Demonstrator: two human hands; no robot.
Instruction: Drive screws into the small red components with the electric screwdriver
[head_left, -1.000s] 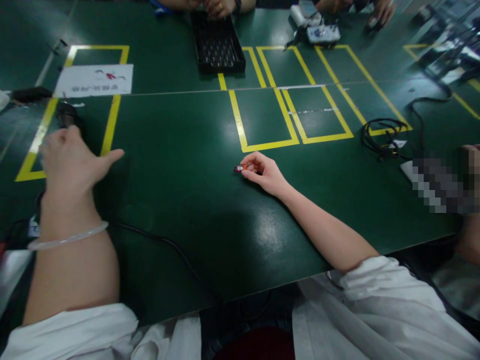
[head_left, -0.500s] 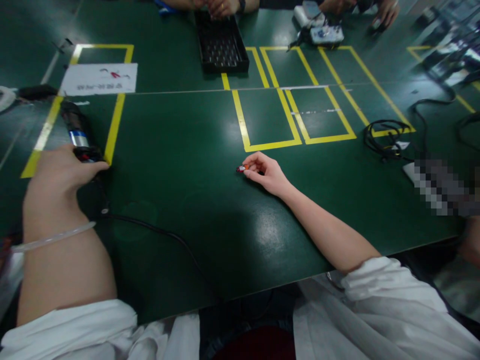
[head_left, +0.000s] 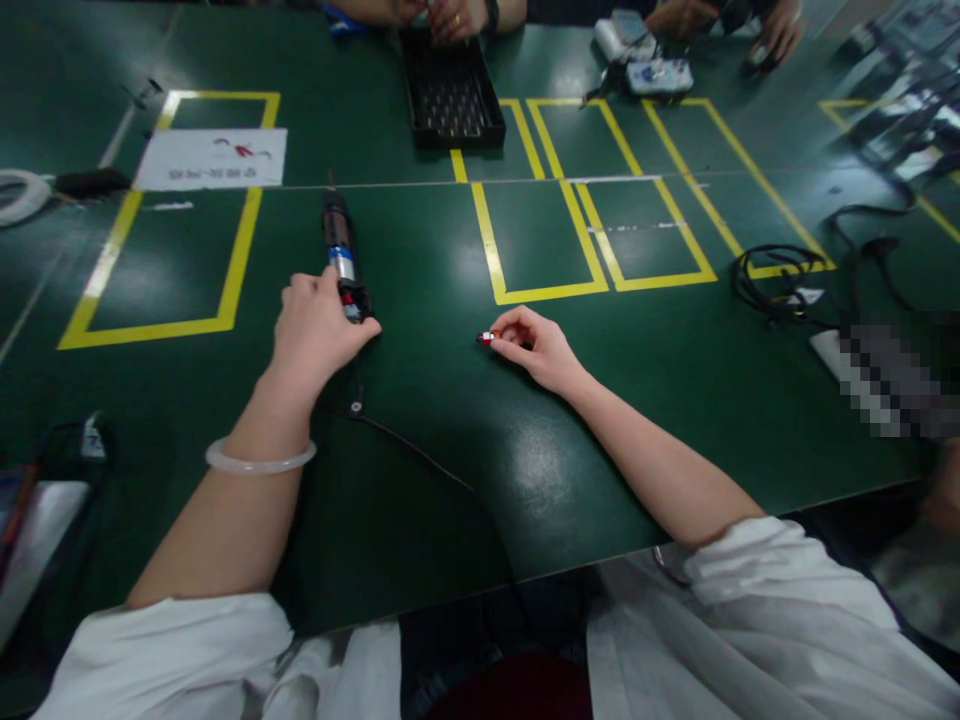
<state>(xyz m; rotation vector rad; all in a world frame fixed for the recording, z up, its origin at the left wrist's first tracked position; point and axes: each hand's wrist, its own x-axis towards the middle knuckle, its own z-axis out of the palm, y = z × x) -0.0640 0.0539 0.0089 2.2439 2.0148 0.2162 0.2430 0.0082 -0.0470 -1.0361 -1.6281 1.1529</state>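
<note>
My left hand (head_left: 319, 325) is closed round the rear end of a dark electric screwdriver (head_left: 341, 245) with a blue and silver band. Its tip points away from me, and a thin black cable (head_left: 420, 452) runs from its rear toward the table's near edge. To the right, my right hand (head_left: 532, 345) pinches a small red and white part (head_left: 486, 339) between thumb and fingertips, low over the green table (head_left: 420, 370). Details of the small part are too tiny to make out.
Yellow tape frames (head_left: 555, 296) mark the table. A black tray (head_left: 457, 130) lies near another person's hands at the far side. A white sheet (head_left: 211, 158) is far left. Coiled black cable (head_left: 776, 280) lies right; a white device (head_left: 660, 76) stands beyond.
My left hand has carried the screwdriver right, out of the left tape frame, toward my right hand; its cable has shifted along. My right hand has barely moved.
</note>
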